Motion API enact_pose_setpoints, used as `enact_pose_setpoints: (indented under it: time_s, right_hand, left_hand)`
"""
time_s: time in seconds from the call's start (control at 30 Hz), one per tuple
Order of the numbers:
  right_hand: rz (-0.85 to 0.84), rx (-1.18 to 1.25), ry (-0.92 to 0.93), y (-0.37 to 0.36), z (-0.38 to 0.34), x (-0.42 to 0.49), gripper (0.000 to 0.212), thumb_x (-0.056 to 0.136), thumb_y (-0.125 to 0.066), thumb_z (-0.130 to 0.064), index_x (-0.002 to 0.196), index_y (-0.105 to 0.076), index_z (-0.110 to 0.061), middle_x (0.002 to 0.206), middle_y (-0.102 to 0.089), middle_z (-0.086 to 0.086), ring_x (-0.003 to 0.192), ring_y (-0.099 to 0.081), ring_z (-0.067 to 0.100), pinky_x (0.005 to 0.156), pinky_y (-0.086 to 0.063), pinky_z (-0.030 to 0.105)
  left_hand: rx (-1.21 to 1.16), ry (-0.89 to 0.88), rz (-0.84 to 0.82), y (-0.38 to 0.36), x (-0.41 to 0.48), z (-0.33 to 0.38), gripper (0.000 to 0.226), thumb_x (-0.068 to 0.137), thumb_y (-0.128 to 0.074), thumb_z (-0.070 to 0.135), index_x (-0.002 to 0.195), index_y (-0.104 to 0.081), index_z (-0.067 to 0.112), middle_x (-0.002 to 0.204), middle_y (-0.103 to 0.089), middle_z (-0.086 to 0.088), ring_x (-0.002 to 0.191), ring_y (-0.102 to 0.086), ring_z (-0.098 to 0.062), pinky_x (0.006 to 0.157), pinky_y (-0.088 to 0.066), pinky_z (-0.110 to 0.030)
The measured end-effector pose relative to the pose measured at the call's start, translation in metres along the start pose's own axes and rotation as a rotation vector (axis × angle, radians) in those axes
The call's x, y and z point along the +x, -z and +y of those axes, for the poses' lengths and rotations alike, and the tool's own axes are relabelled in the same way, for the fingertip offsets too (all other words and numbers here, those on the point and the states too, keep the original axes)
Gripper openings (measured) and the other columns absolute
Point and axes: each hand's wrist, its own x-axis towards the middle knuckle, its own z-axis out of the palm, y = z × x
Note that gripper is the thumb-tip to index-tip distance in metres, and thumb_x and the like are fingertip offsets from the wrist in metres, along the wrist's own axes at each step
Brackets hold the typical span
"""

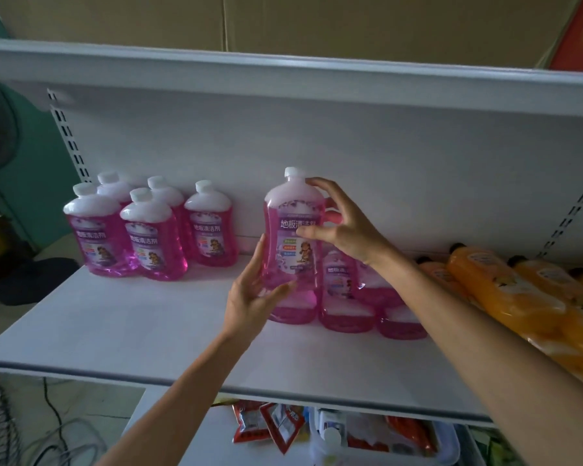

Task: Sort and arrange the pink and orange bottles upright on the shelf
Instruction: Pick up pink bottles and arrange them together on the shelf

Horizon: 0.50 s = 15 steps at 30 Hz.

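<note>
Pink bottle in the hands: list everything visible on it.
The pink bottle looks like clear plastic holding pink liquid, with a white cap, a side handle and a printed label. It is upright over the mid-shelf. The left hand grips its lower body; the right hand holds its shoulder and handle. Base contact is unclear.

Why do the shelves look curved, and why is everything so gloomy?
Head view: wide-angle lens bows the white metal upper shelf; lighting is dim, bluish, darkest in corners; the held pink plastic bottle is sharp, the orange plastic bottles at right slightly blurred.
</note>
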Motion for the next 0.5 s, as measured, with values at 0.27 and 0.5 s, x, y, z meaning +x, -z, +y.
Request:
enact_pose_setpoints:
  time_s: [0.27, 0.5]
  right_hand:
    - [-0.017, -0.014, 0.019, -0.059, -0.018, 0.004, 0.074, 0.067, -0.083, -0.016, 0.124, -0.036, -0.022, 0.112, -0.051, 0.000, 0.087, -0.059, 0.006, 0.068, -0.052, 0.015]
    - [-0.003, 0.012, -0.028, -0.119, -0.006, -0.006, 0.074, 0.069, -0.082, -0.013, 0.125, -0.033, -0.015, 0.096, -0.048, -0.014, 0.080, -0.058, 0.002, 0.061, -0.047, 0.008]
  left_hand:
    - [0.060, 0.050, 0.044, 0.059, -0.018, 0.003, 0.082, 0.080, -0.061, -0.008, 0.136, -0.023, 0.039, 0.079, -0.061, -0.001, 0.076, -0.060, -0.009, 0.083, -0.054, -0.032]
    - [0.186, 0.148, 0.058, 0.112, -0.032, -0.012, 0.088, 0.071, -0.069, -0.010, 0.138, -0.026, 0.028, 0.087, -0.065, 0.002, 0.068, -0.062, 0.002, 0.075, -0.055, -0.023]
